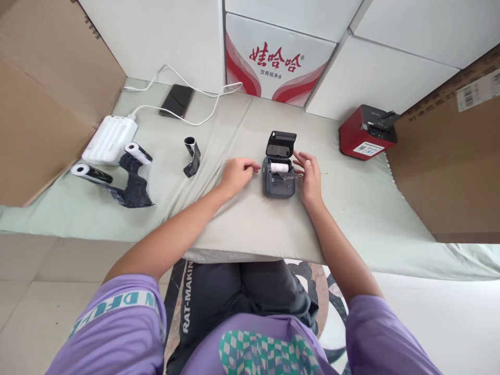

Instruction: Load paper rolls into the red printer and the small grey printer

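Observation:
A small dark grey label printer [279, 187] stands on the cloth-covered surface with its lid [280, 143] raised. Inside its bay lies a white paper roll [279, 167]. A thin clear strip [288, 176] crosses the printer's front edge towards my right hand [311, 179]. That hand is at the printer's right side, fingers apart, their tips by the lid and casing; whether they touch the strip I cannot tell. My left hand [239, 174] rests on the cloth just left of the printer, its fingers curled in with nothing visible in them.
On the left lie a short black roll piece [191, 156], two label rolls [91, 173] joined by dark strip, a white power bank [110, 139] with cable and a black phone [176, 101]. A red-black box [367, 133] stands right. Cardboard boxes [453, 156] flank both sides; white boxes [277, 57] line the back.

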A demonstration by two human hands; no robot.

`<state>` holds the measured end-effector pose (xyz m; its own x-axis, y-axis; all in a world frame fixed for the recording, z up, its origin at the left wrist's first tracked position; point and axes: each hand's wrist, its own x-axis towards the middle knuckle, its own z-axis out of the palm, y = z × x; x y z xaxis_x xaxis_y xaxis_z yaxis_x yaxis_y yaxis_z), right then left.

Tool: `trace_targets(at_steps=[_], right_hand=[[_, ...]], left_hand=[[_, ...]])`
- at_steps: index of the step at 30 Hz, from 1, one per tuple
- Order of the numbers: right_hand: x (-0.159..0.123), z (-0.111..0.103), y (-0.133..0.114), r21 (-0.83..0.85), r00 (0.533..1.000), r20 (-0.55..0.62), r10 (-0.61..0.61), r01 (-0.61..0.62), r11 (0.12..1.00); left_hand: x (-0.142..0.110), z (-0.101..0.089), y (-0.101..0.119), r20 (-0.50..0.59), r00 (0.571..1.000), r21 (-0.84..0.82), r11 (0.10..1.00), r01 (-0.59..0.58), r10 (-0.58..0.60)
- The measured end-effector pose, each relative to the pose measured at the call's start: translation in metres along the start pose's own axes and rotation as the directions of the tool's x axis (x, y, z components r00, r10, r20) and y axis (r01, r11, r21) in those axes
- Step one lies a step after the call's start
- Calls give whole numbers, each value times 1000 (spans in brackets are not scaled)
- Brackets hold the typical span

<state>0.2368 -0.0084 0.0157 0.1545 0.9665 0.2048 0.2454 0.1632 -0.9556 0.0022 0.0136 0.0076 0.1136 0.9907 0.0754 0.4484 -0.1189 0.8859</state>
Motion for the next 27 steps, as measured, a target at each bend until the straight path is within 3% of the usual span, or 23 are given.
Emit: trace_targets(at_steps=[4,6,9,11,17,22,27], right_hand=[[15,-12,-10,-197,995,32,-92,96,976],[29,-18,-20,-349,987,116,-107,142,926],[55,-22,-34,-508,954,298,-14,171,845],[69,-16,-40,-558,930,360,73,152,816],[73,10,-41,-673,921,353,168,125,729],[68,-5,-48,-565,924,367,104,133,814],[64,-18,-82,-378,962,274,-16,123,918]], left_hand=[[1,-1,0,-3,1000,9,1000,-1,1],[2,-2,0,0,1000,5,1000,-5,5],[2,-3,0,6,1000,-5,1000,-14,14],[2,-3,-2,9,1000,-11,1000,-24,24],[5,-3,-4,7,999,7,999,-39,39],[5,-4,-2,12,999,31,999,-36,36],[6,-5,-1,22,999,59,998,-32,30]])
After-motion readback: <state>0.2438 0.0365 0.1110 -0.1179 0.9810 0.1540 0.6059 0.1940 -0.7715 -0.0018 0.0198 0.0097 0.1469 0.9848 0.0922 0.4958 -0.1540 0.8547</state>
